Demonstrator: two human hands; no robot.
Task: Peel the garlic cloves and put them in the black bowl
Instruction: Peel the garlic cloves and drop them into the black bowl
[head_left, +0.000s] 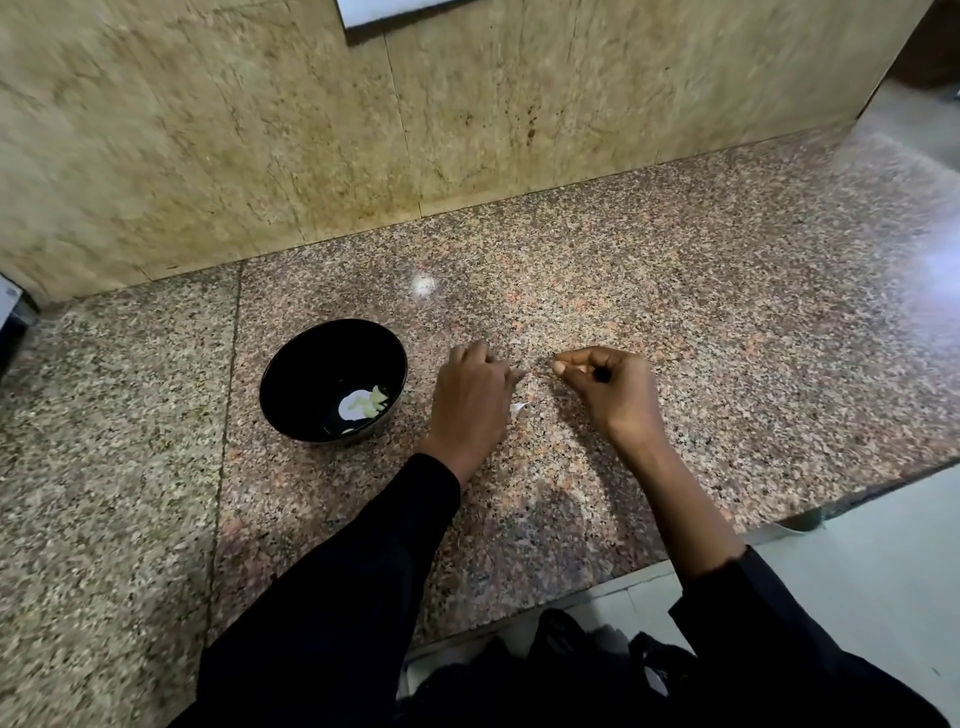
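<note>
Your left hand (470, 400) pinched papery white skin (519, 407), right hand (608, 387) curled on something unclear, on speckled granite counter (675, 291); peeled cloves (363, 402) sat in the glossy round black bowl (291, 374) at 9 o'clock.

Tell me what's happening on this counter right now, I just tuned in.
A person in black sleeves is working over a speckled granite counter. The black bowl sits to their left with a few pale peeled garlic cloves in it. The left hand rests on the counter beside the bowl, with bits of white skin by its fingers. The right hand is curled, its fingertips pinched together; what it holds is too small to tell.
</note>
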